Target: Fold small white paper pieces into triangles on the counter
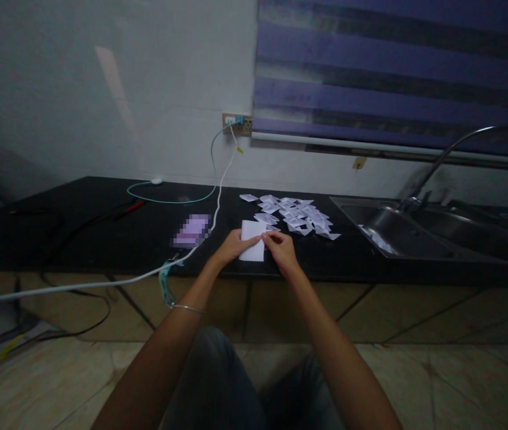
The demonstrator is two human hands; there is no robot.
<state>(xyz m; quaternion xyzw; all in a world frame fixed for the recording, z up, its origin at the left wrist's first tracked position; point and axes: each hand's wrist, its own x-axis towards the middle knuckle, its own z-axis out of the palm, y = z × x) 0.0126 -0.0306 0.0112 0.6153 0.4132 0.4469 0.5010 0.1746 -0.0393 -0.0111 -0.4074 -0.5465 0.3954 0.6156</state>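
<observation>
A small white rectangle of paper (252,249), seemingly folded, is held upright between both hands near the counter's front edge. My left hand (234,245) grips its left side, the thumb lying across the face. On the opposite edge, my right hand (279,248) pinches the paper between thumb and fingertips. Just beyond the hands lies a loose pile of folded white paper pieces (297,212) on the black counter (218,261). The fingers behind the sheet are hidden.
A blurred-out phone-like rectangle (192,230) with a teal strap (165,283) lies to the left. A white cable (146,275) crosses the counter edge from the wall socket (248,125). A teal cord (177,201) loops at the back. At right is a steel sink (383,230) with a faucet (437,161).
</observation>
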